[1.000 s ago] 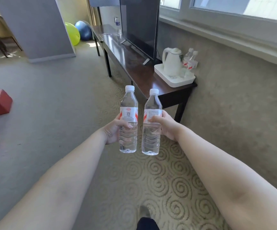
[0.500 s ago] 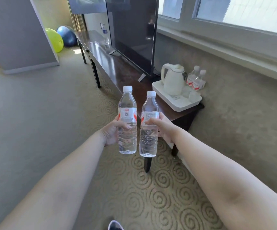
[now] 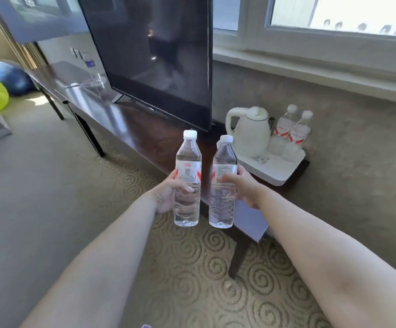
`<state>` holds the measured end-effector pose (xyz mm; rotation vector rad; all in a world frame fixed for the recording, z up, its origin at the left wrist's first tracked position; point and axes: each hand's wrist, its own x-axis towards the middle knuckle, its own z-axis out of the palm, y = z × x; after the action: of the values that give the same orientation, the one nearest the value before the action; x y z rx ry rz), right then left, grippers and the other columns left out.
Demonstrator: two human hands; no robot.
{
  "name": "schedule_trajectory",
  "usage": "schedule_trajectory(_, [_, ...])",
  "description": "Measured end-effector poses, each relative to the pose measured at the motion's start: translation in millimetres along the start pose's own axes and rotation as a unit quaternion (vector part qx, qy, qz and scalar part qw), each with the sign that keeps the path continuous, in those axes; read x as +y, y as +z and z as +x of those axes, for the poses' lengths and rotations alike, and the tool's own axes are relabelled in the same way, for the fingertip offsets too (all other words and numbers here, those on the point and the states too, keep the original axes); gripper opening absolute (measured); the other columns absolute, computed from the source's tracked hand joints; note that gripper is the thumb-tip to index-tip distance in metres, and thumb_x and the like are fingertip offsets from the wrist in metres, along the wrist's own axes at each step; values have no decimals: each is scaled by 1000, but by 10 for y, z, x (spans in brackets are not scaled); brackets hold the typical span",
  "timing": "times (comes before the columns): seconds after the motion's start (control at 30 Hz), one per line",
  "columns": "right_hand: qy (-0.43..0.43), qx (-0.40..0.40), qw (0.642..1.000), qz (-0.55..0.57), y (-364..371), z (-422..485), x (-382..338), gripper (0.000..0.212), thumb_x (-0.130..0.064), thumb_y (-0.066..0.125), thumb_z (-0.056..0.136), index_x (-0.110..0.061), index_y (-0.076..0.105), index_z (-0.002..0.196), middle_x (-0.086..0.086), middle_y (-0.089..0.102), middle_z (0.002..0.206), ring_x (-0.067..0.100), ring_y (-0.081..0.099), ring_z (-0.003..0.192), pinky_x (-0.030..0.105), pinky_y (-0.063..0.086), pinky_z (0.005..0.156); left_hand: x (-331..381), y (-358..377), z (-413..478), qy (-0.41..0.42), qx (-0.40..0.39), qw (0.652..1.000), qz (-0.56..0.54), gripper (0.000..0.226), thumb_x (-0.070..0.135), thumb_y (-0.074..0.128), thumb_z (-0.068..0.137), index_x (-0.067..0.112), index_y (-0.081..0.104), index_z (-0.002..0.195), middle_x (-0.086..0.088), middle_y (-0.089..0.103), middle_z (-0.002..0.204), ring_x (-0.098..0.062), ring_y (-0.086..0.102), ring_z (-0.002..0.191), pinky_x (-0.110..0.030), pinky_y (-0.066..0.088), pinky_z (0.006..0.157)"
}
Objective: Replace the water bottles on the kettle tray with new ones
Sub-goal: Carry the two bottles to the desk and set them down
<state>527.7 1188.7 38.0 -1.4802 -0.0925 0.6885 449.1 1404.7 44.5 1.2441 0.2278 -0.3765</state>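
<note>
While each hand grips an upright bottle, left hand (image 3: pixel 166 195) and right hand (image 3: pixel 244 188) wrap new bottles (image 3: pixel 188 176) side by side.

Tray (image 3: pixel 278 176) near corner behind right bottle (image 3: pixel 223 185), label print unreadable, elbows cropped

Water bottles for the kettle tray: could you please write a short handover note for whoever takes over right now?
Left hand: closed around one new bottle, held upright in the air.
Right hand: closed around the second new bottle, also upright, beside the first.
Kettle tray: at the near end of the dark table, with the white kettle on it and two old bottles standing at its back right.
Done: new bottles brought up to the table.
Left: lift both old bottles off the tray, then stand the new ones there. Both hands are full, so probably set one down first.
</note>
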Motion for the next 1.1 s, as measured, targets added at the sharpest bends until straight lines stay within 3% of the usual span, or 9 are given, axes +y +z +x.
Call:
schedule_trajectory(0.23, [11,57,998,16,159,686,-200,70,-19,76,63,-20,48,127,8,68,112,26,68,100,46,54,83,450,-622,700,-22,-52,998,8,58,-5,59,62,18,52,115,-6,67,82,-22,69,71,-37,57,65])
schedule_trajectory(0.33, [12,82,996,29,158,1014,-259,71,-18,76,62,-19,49,128,9,68,114,28,68,101,49,53,89,597,-786,1015,-36,-67,997,13,56,-5,60,60,19,55,110,-7,67,82,-22,69,71,-38,57,68])
schedule_trajectory(0.53, [1,119,992,50,144,1780,-452,61,-5,73,75,-16,49,130,7,69,110,22,68,92,38,54,76,921,-1138,1742,-57,-74,994,59,67,-4,60,58,19,51,121,-8,67,90,-26,65,81,-41,50,77])
schedule_trajectory(0.67, [-5,149,987,59,170,2187,-574,56,-5,73,76,-17,51,126,10,68,116,24,67,96,44,53,88,1168,-1349,2164,-67,-99,990,74,64,-4,61,58,26,57,115,-6,71,92,-26,65,88,-41,52,78])
schedule_trajectory(0.8, [10,181,981,68,205,2399,-648,59,-3,73,77,-19,49,129,11,67,121,26,67,99,46,53,90,1360,-1488,2473,-94,-126,983,90,71,-6,63,58,27,55,121,-9,70,98,-28,66,92,-43,53,77])
schedule_trajectory(0.87, [19,201,977,72,220,2478,-634,61,-2,74,77,-18,49,130,12,67,123,29,67,104,49,52,93,1415,-1561,2621,-104,-143,976,124,74,-5,66,58,30,55,122,-10,70,103,-30,66,99,-48,53,81])
schedule_trajectory(0.97, [19,234,968,87,249,2580,-596,69,2,75,76,-17,44,135,13,65,126,28,66,108,39,53,80,1460,-1643,2864,-104,-149,965,187,81,-4,69,57,31,51,128,-10,68,115,-32,59,114,-57,44,98])
schedule_trajectory(1.1, [18,285,954,91,303,2686,-528,76,6,77,72,-14,40,136,15,64,127,28,65,109,38,51,86,1430,-1705,3112,-112,-170,950,236,88,-5,73,57,23,43,135,-10,67,120,-29,57,121,-51,43,102])
